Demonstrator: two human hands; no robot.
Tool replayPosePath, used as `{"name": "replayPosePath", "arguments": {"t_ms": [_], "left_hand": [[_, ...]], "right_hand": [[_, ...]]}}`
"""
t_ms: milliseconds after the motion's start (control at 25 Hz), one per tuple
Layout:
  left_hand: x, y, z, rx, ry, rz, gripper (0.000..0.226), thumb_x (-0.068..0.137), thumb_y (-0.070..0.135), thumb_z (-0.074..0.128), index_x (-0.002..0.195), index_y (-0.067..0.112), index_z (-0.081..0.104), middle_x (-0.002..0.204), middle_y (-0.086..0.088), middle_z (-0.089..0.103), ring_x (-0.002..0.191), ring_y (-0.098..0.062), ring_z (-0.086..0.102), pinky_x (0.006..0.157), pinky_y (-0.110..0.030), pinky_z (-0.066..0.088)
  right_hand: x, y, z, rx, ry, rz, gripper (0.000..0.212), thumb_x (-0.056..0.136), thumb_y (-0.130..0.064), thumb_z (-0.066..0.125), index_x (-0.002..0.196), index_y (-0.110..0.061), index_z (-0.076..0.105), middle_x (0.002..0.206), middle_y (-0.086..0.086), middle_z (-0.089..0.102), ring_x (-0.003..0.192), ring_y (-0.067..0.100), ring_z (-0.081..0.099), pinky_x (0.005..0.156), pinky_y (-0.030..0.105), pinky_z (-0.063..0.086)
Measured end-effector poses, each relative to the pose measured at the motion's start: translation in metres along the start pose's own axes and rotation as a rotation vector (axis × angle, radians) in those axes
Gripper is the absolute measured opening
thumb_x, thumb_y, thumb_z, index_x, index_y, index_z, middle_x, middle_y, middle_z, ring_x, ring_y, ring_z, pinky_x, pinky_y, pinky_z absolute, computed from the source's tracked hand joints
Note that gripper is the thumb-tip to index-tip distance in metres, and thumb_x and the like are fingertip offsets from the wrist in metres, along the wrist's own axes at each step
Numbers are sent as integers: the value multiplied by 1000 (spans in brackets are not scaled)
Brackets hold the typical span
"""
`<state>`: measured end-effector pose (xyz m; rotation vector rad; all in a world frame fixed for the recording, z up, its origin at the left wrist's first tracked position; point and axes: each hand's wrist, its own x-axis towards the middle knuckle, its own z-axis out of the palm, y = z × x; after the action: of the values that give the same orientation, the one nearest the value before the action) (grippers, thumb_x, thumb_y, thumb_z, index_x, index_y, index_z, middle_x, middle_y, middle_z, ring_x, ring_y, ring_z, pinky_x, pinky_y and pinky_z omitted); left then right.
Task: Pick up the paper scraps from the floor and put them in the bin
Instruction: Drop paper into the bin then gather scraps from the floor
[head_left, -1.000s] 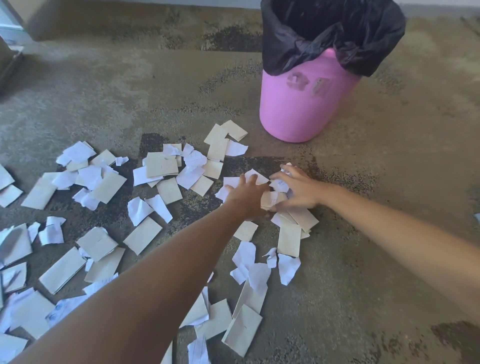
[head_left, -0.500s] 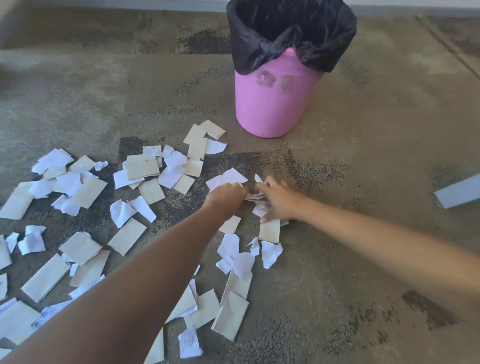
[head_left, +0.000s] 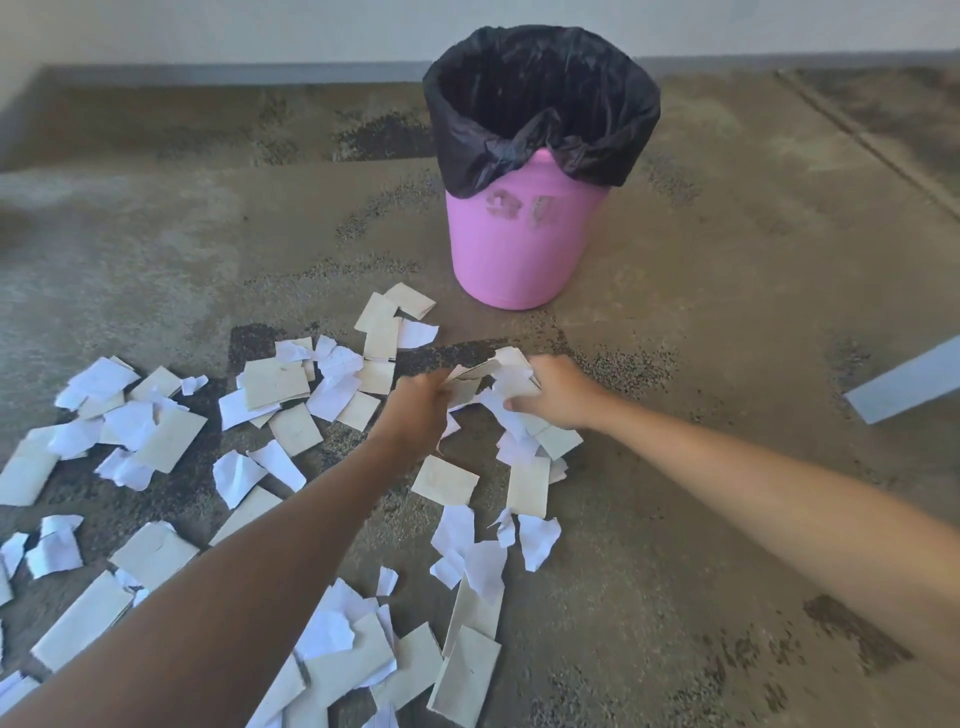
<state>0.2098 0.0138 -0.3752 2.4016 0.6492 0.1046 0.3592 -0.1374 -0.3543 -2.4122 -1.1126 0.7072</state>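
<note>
Several white and cream paper scraps (head_left: 291, 400) lie scattered over the floor, mostly to the left and near me. A pink bin (head_left: 519, 244) with a black liner stands upright beyond them, its mouth open. My left hand (head_left: 415, 410) and my right hand (head_left: 558, 397) are side by side just in front of the bin. Between them they grip a bunch of paper scraps (head_left: 493, 379), lifted a little off the floor. A few scraps hang from under my right hand.
The floor is worn brownish concrete with dark patches. A pale grey flat strip (head_left: 904, 384) lies at the right edge. A wall base runs behind the bin. Bare floor spreads to the right of the bin.
Both hands closed in on the scraps, gathered them into a bunch and lifted it slightly. The view shifted, so the bin sits lower and more central.
</note>
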Motion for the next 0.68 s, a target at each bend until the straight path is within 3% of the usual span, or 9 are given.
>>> {"name": "replayPosePath", "arguments": {"t_ms": [120,200,280,400,520,600,680], "left_hand": [[2,1,-17,-146,157,-106,18,96,10,45,98,6,62,86,-16,70,77,-35,63,57,-31,43],[12,14,-36,-243,229,-177,16,96,13,45,92,9,59,83,-13,70,74,-32,64,54,-29,44],[28,37,-56,-322,298,-184,17,96,13,46,96,4,61,79,-9,67,74,-31,64,56,-31,46],[54,86,-95,-422,459,-89,17,97,13,47,99,3,61,84,-5,66,74,-23,62,64,-29,49],[84,131,-135,-447,636,63,15,97,10,46,100,7,59,75,3,58,63,-3,54,56,-11,43],[107,154,-156,-439,660,119,19,97,8,43,108,4,57,84,-5,63,71,-11,60,64,-21,49],[130,171,-168,-368,621,112,31,99,9,40,127,0,51,110,-17,64,97,-28,64,81,-35,52]], "right_hand": [[1,-16,-21,227,102,-24,32,83,-29,76,71,-12,52,59,-6,43,47,3,38,47,19,26],[4,-32,-37,410,196,-66,19,87,-23,73,88,-6,65,74,1,63,63,9,56,58,23,39],[12,-47,-58,469,347,-118,23,90,-20,69,106,-3,67,95,8,71,85,25,65,73,36,48],[23,-67,-104,523,587,-229,34,94,-22,63,126,-10,61,112,-2,69,104,17,65,85,31,50],[36,-78,-153,601,796,-360,38,97,-23,59,131,-6,53,117,-1,67,111,15,63,93,31,51],[49,-82,-180,601,932,-383,41,98,-18,54,136,-4,47,128,6,62,122,19,58,105,35,45],[64,-87,-201,527,1020,-357,42,98,-12,48,139,-4,42,130,0,56,124,15,51,105,16,39]]}}
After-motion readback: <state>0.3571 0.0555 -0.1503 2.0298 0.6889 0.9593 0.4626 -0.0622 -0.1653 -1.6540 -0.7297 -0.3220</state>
